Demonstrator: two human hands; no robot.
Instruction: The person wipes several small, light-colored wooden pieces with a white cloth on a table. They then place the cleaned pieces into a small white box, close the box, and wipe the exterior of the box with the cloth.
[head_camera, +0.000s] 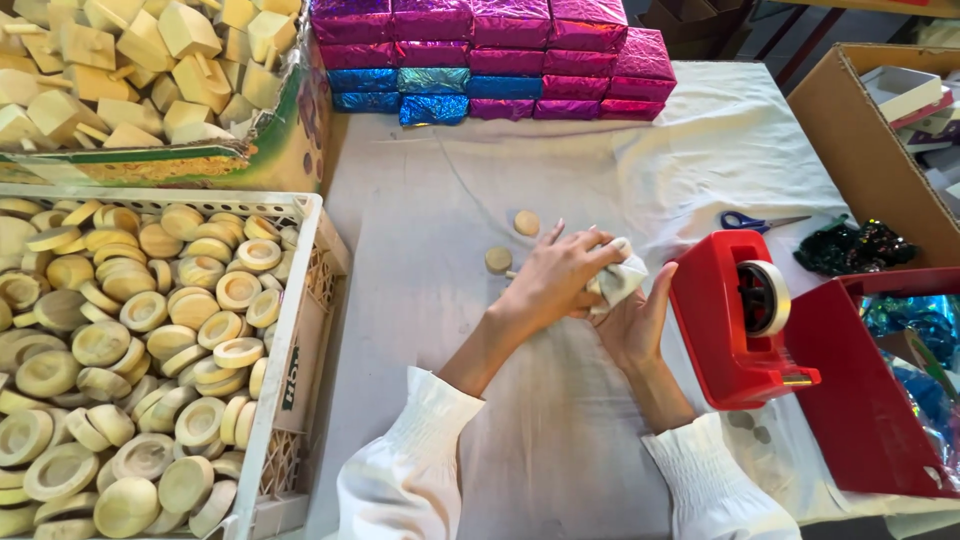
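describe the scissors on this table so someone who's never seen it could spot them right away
Start at the red tape dispenser on the white-covered table, right of the person's hands. Just beyond it, toward the cardboard box, lie the scissors, flat on the cloth. Their blue handles and slim blades set them apart from the dark glittery heap beside them.

Foil-wrapped blocks (490, 60) stacked at 12 o'clock; red tape dispenser (735, 315) and blue scissors (755, 221) seen at 3; crate of wooden discs (130, 360) at 9.

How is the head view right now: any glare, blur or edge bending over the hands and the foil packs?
Head view: even soft light, faint shadows; hands sharp, left hand and right hand on a white cloth; sheen on the foil-wrapped packs; crate edges bow slightly.
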